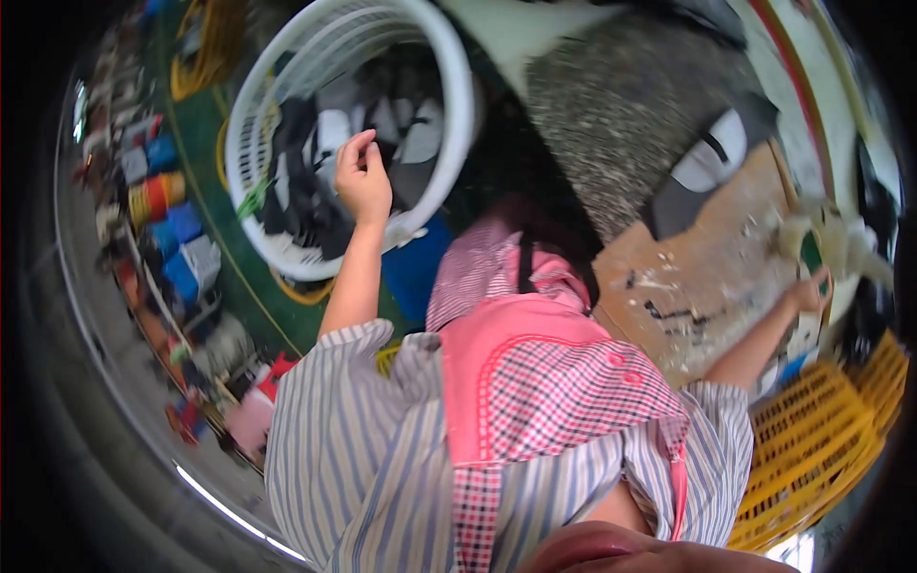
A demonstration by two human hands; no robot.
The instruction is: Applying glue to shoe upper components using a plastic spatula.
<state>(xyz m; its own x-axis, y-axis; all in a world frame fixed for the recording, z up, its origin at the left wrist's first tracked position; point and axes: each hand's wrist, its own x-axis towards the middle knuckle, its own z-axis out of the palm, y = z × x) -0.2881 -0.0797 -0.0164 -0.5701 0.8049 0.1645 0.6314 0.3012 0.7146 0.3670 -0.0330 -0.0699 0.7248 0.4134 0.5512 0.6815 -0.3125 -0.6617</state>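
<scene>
We note the desk (611,95), mottled grey on top, filling the upper right of the frame; its dark edge runs beside the wearer's legs, so anything nudged that way could drop off.

The white basket (460,86), at upper left of centre, holds a jumbled heap of black, grey and white pieces (420,138). We judge that pulling one out could drag or crease its neighbours, since they lie overlapped.

Yellow slatted crates (807,449) stand at lower right, close below the right forearm; a sleeve could catch on a slat.

The brown board (621,272), right of centre, is soiled. We consider it the likeliest source of marking.

The grey-and-white piece (702,177) lies at upper right, partly on the mottled surface and partly over the board. No hand touches it; it could pick up dirt, or slide if knocked.

At the right edge is a blurred whitish object (845,239) with a green part. Should it be loosely held, it could tip.

The hands are well apart. The left hand (364,181) is above the basket, fingers half curled, nothing visible in them. The right hand (810,292) is at the green part; we cannot tell whether it grips.

Smallest, pale crumbs (659,282) and dark scraps (659,311) on the board could stick to a clean face.
</scene>
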